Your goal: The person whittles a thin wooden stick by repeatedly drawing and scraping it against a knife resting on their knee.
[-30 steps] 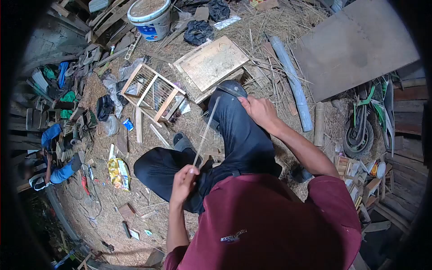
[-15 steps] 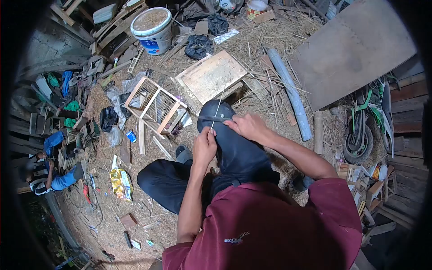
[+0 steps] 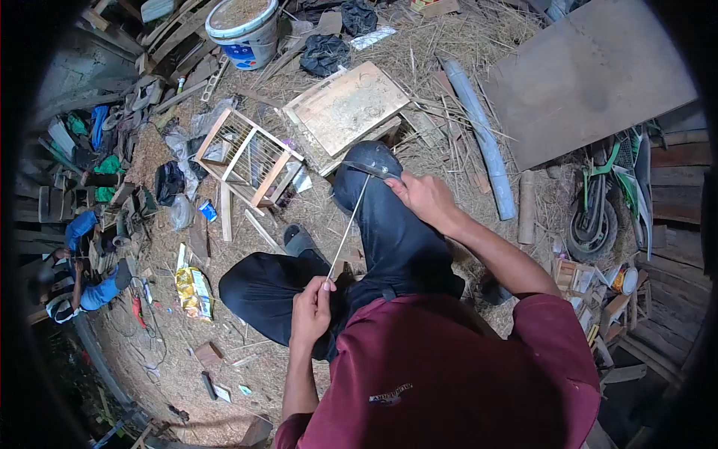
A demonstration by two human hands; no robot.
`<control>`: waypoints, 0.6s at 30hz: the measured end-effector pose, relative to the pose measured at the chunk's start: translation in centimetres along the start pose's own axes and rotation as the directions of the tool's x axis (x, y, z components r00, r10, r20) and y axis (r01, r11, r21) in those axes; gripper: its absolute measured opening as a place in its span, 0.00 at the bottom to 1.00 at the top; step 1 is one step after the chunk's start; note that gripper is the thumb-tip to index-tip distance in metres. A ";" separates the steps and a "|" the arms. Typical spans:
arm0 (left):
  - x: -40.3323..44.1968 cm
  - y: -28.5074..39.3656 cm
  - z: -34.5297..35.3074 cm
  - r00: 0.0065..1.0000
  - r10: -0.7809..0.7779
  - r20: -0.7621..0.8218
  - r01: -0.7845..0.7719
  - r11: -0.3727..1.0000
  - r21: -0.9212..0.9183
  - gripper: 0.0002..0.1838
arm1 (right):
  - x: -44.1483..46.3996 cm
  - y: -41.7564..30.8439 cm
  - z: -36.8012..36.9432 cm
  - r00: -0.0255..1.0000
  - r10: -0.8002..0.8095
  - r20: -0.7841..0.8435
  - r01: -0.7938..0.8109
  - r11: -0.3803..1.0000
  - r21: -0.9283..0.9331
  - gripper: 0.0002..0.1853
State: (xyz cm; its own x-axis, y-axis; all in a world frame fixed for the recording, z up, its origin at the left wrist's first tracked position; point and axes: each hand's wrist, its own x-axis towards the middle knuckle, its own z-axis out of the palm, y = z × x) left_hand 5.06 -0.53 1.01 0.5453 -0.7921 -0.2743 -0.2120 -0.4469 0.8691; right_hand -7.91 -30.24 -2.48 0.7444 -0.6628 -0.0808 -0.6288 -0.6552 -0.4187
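My left hand [image 3: 310,314], low over my lap, is pinched round the near end of a thin pale stick [image 3: 349,225]. The stick slants up over my right thigh, and its far end meets a knife [image 3: 365,169] with a dark blade. That blade lies across the stick just above my right knee. My right hand [image 3: 425,199] is closed on the knife's handle, which the fingers mostly hide. Beyond the knee rests a light wooden board [image 3: 355,108] with shavings scattered on it. A small wooden cage with thin bars [image 3: 254,159] stands to its left.
Straw and shavings cover the floor. A white bucket [image 3: 244,37] stands at the back left. A grey-blue pole [image 3: 481,138] and a large flat panel [image 3: 594,78] lie to the right, near a motorbike wheel [image 3: 593,228]. Another person [image 3: 78,280] sits far left.
My left hand has drawn back toward my body with the stick, so a longer length of it shows. The knife now sits near the stick's far end. The whole view has shifted slightly.
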 end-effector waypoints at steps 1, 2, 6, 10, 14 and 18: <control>-0.2 1.0 -0.4 1.000 -0.018 0.007 0.017 0.999 0.036 0.08 | 0.0 -0.3 -0.2 1.000 0.026 0.015 -0.026 1.000 -0.003 0.30; -0.3 1.7 -0.6 0.999 -0.035 0.012 0.034 0.997 0.074 0.08 | 0.0 -0.4 -0.4 0.998 0.052 0.030 -0.052 0.999 -0.004 0.31; -2.5 -0.4 -3.1 0.977 -0.188 -0.099 0.183 0.982 -0.055 0.10 | 0.0 0.0 -0.5 0.992 0.123 0.000 -0.123 0.990 0.064 0.31; 2.4 0.3 0.0 0.969 0.070 -0.236 -0.077 0.997 -0.021 0.11 | -0.2 1.3 1.1 0.990 0.112 -0.089 -0.076 0.939 0.335 0.23; 9.1 3.3 3.8 0.991 -0.007 -0.131 0.015 0.998 0.064 0.11 | -0.4 -1.0 -1.4 0.977 -0.018 -0.211 0.118 0.874 0.472 0.15; 13.0 5.4 6.8 0.967 0.191 -0.168 -0.135 0.946 0.295 0.12 | -0.4 -1.3 -0.5 0.922 -0.336 -0.192 0.375 0.899 0.227 0.26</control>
State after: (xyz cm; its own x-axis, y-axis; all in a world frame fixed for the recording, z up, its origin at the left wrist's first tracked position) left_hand 5.52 -16.07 -0.69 0.6235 -0.7812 -0.0301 -0.5136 -0.4384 0.7376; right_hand -7.52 -29.29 -1.47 0.8548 -0.4603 0.2397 -0.2350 -0.7551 -0.6120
